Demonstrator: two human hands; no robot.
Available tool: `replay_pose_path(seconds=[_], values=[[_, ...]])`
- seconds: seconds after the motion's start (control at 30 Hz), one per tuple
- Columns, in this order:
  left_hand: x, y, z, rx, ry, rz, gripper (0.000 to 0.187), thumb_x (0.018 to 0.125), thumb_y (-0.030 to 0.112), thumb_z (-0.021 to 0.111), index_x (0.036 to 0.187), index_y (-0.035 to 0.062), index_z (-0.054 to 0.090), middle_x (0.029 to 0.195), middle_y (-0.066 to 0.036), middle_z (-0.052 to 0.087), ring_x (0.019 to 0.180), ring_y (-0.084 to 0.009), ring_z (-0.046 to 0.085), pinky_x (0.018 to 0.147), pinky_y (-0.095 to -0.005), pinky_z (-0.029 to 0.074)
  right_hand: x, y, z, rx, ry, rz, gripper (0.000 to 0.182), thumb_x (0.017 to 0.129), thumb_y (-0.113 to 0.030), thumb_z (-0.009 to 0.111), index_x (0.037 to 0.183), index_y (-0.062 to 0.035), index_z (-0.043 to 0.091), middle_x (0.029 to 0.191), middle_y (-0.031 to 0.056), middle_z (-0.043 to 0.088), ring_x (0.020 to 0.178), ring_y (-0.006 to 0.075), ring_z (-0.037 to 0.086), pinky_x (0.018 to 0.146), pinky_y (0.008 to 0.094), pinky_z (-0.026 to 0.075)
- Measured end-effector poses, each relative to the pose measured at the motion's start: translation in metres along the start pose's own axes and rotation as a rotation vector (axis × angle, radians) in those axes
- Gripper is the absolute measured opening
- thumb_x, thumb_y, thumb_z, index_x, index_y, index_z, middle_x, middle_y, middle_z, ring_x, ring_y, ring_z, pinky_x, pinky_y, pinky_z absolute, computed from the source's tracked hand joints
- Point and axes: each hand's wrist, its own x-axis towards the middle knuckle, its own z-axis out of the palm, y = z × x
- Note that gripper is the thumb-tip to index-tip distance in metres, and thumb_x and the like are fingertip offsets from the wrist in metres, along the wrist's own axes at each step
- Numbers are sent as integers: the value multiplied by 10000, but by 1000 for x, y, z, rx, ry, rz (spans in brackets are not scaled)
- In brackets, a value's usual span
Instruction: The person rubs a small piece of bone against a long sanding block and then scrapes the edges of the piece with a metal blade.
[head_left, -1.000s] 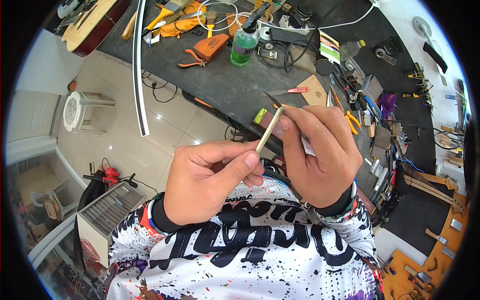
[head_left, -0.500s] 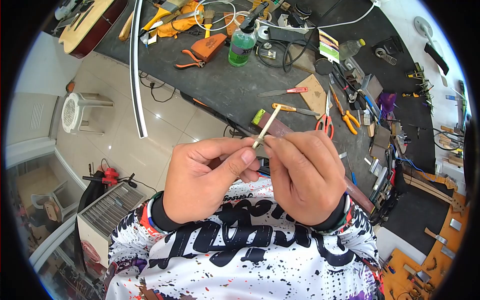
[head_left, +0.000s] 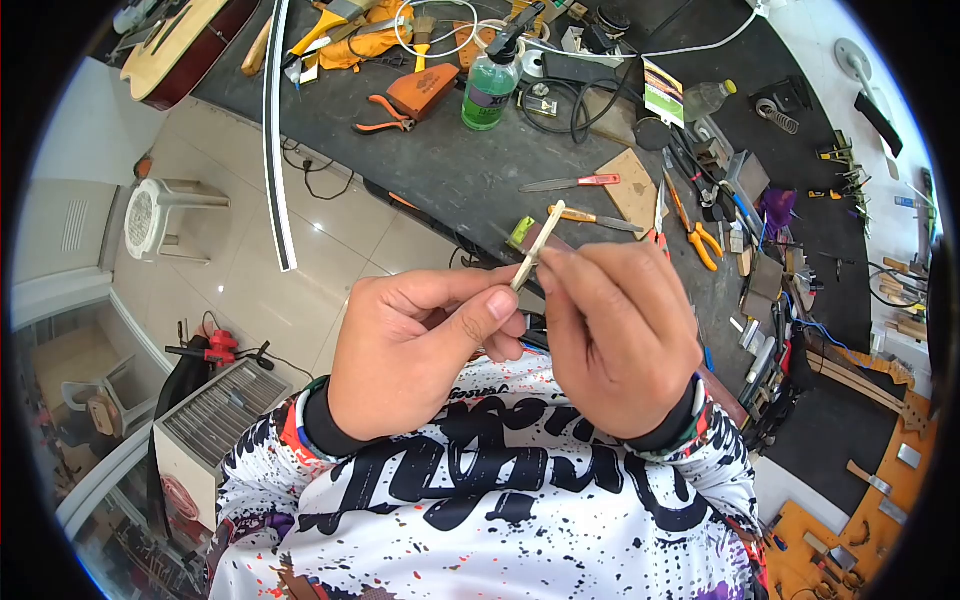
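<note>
- Currently, a dark workbench (head_left: 430, 180) is spreading across the top and right of the view; pale floor tiles (head_left: 250, 260) are showing at left, with a white plastic stool (head_left: 160, 222) standing on them.
- At upper left, an acoustic guitar (head_left: 185, 50) is lying partly out of view.
- The left hand (head_left: 415, 345) is holding the lower end of a pale wooden strip (head_left: 546, 232) in a closed thumb-and-forefinger pinch; its other fingers are curling loosely beneath.
- The strip is tilting up and to the right, in front of the wearer's chest, its upper end standing free over the bench.
- The right hand (head_left: 625, 340) is pinching a thin grey blade (head_left: 513, 240), fingers nearly together and bent, tips meeting the strip. The blade is blurring, so its exact contact is unclear.
- Beyond the strip, a red-handled file (head_left: 600, 181) and a yellow-handled knife (head_left: 600, 219) are lying near a wooden board (head_left: 628, 188); the strip's upper end is overlapping the knife handle in view.
- The right hand is hiding much of the scissors (head_left: 659, 212) and of a green-ended block (head_left: 521, 232).
- Orange-handled pliers (head_left: 702, 240) are resting to the right.
- Farther back, a spray bottle (head_left: 487, 98) containing green liquid is standing beside a coiled black cable (head_left: 578, 110).
</note>
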Motion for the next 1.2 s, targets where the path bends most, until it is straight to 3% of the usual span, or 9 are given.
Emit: replay_pose_path(seconds=[0.13,0.23,0.33,0.57,0.83,0.9,1.03,1.1,1.2], values=[[1,-2,-2,-4,1,0,219,1063,130,671,1090,-76,740,910,-142,757,778,-190,730,737,-323,607,-4,-11,0,19,-32,35,402,653,111,760,1053,91,716,917,145,646,746,301,637,626,386,539],[2,-3,-1,-3,-16,29,214,1061,134,675,1047,-70,738,902,-134,758,775,-185,730,735,-323,608,-6,-19,0,43,-20,109,275,757,133,797,1013,53,740,889,142,694,708,287,662,615,359,522],[2,-6,-5,-49,-34,19,235,1040,94,704,1198,-72,752,917,-121,783,783,-152,750,725,-284,620,-4,-19,-3,48,-38,105,265,762,131,797,1009,55,739,891,143,696,705,288,661,614,360,523],[0,2,0,-34,-6,-25,213,1057,138,683,1105,-62,738,906,-142,756,776,-198,733,741,-329,612,3,-9,-4,-33,27,120,261,771,129,795,1013,49,743,887,142,694,718,284,663,619,355,523],[1,-5,-4,-75,-11,-6,247,1044,116,703,1197,-73,749,920,-121,782,792,-148,746,734,-285,626,-9,-19,1,41,-35,53,382,661,87,759,1041,80,721,905,137,667,740,288,648,633,364,549],[1,-8,-4,-85,-23,4,252,1044,117,703,1209,-70,745,925,-123,781,788,-152,746,730,-285,627,-5,-21,-2,88,-34,126,272,757,130,797,1009,42,742,884,133,698,701,269,654,604,343,515],[2,-6,-5,-160,-43,-52,301,1056,119,686,1298,-60,703,984,-141,778,832,-171,750,770,-297,628,-2,-19,-12,85,-14,208,205,816,103,794,1004,42,738,897,138,706,726,248,666,627,324,522],[3,-5,-2,-150,-51,-35,334,1062,125,673,1341,-59,669,1002,-151,770,852,-194,751,797,-324,625,-2,-10,-15,54,73,328,212,825,94,785,1023,30,740,893,141,700,773,288,690,692,354,567],[6,-2,-2,-140,-89,-32,375,1073,136,653,1393,-57,621,1052,-167,759,921,-227,755,853,-361,621,-11,-3,-15,228,155,506,124,902,44,778,1017,36,733,908,128,719,785,209,702,724,310,560]])
